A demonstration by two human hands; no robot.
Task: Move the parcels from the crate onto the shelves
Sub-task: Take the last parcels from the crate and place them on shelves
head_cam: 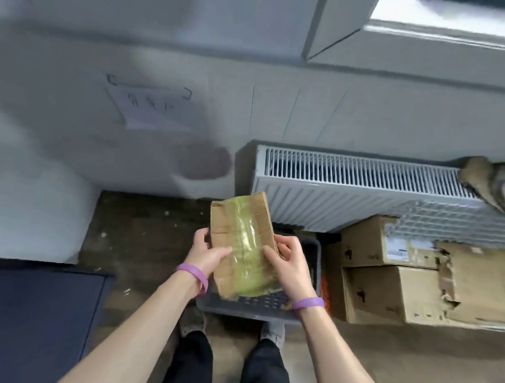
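Brown cardboard wrapped in yellowish tape, the parcel (242, 243) is up in front of me, held above the grey crate (315, 262) on the floor. My left hand (205, 254) clasps its left edge with thumb across the front, and my right hand (288, 266) grips the right edge, fingers curled behind. Stacked cardboard boxes (387, 271) sit just right of the crate, below a white radiator (362, 191).

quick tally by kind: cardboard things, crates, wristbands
parcel, held by left hand and right hand: 1
stacked cardboard boxes: 2
grey crate: 1
purple wristbands: 2
total: 6
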